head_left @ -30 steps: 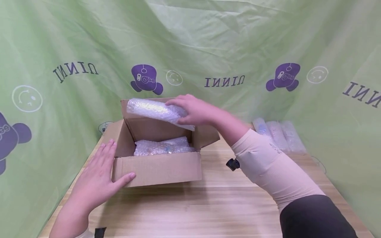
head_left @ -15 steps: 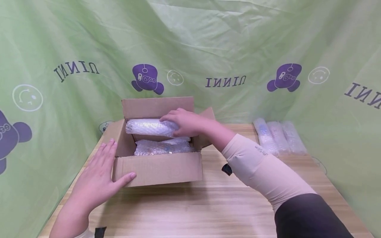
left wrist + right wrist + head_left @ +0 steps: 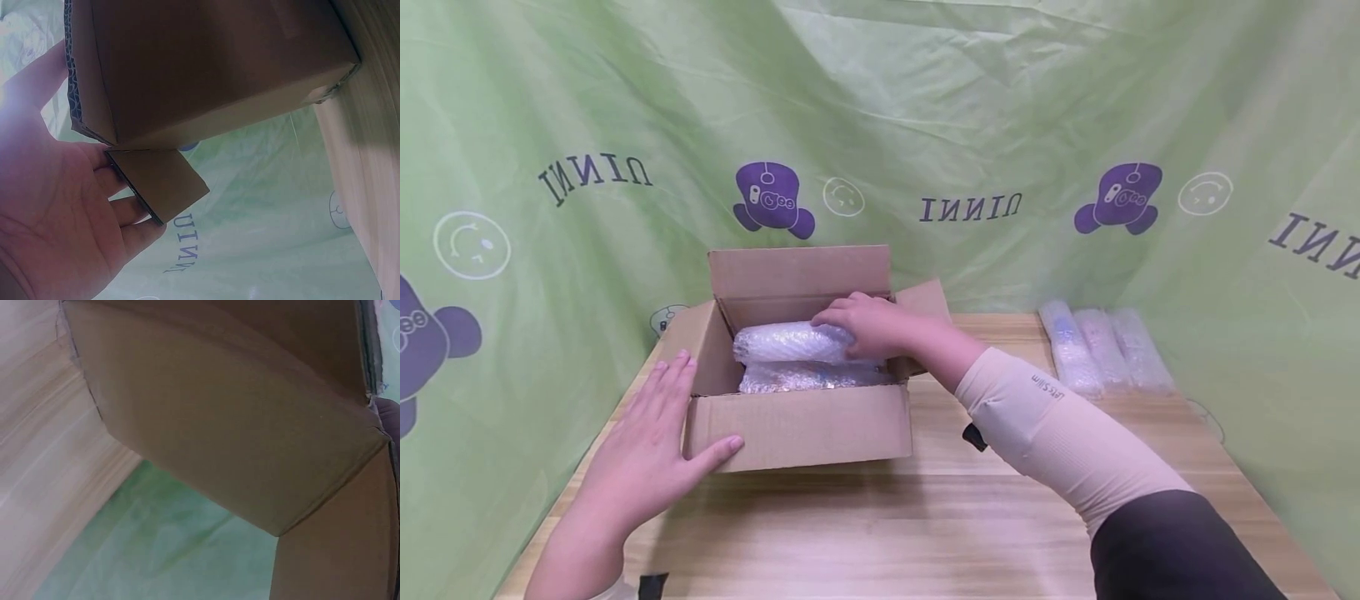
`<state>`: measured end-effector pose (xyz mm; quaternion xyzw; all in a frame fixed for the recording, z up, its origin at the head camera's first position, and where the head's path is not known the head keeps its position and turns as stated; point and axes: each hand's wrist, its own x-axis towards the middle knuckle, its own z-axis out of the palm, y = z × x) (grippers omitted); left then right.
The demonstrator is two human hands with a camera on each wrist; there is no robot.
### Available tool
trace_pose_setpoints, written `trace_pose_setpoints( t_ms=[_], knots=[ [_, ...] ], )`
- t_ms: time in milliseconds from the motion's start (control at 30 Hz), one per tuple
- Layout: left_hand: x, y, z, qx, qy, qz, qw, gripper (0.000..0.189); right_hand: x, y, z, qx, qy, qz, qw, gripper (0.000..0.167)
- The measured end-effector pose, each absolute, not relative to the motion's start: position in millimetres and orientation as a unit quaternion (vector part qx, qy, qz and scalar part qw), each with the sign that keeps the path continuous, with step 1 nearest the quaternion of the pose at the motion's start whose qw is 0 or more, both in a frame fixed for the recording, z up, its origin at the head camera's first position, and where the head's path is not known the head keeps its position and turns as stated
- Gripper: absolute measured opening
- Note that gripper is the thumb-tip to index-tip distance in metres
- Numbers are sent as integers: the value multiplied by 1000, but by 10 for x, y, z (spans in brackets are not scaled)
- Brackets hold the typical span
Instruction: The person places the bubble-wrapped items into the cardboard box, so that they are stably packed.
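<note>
An open cardboard box (image 3: 797,429) stands on the table with its flaps spread. Inside it, my right hand (image 3: 876,323) grips the right end of a white bubble-wrapped roll (image 3: 778,343). Beneath that roll lies another bubble-wrapped package (image 3: 805,377) with faint coloured marks; how far apart the two are I cannot tell. My left hand (image 3: 643,446) rests against the box's left flap, fingers extended, the thumb on the front flap. From the left wrist, the left fingers (image 3: 140,234) show along a flap (image 3: 161,181). In the right wrist view only the box's outside (image 3: 231,419) appears, not the hand.
Three more bubble-wrapped rolls (image 3: 1101,346) lie side by side at the back right of the wooden table (image 3: 880,533). A green printed cloth (image 3: 985,100) hangs round the back and sides. Something small and black (image 3: 975,437) shows beside the right sleeve.
My right hand has lowered the bubble-wrapped roll from above the box's back edge down into the box, levelling it. The left hand has stayed at the left flap.
</note>
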<state>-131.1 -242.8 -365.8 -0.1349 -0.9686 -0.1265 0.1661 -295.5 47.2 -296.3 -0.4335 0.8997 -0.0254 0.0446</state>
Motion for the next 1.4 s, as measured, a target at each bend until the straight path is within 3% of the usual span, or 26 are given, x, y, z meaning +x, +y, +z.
trace_pose_setpoints(
  t_ms=[367, 667, 967, 1400],
  knots=[
    [-1302, -2421, -3661, -134, -969, -130, 161, 108, -3003, 521, -3086, -445, 895, -17, 22, 63],
    [-1306, -2415, -3655, -135, -968, -129, 165, 108, -3019, 676, -2828, -438, 896, -76, 4, 64],
    [-1311, -2416, -3644, -134, -969, -130, 163, 108, -3019, 1065, -2476, -392, 909, -136, -21, 67],
    [-1304, -2423, -3649, -140, -967, -132, 167, 107, -3044, 1864, -2398, -312, 923, -212, -74, 70]
  ],
)
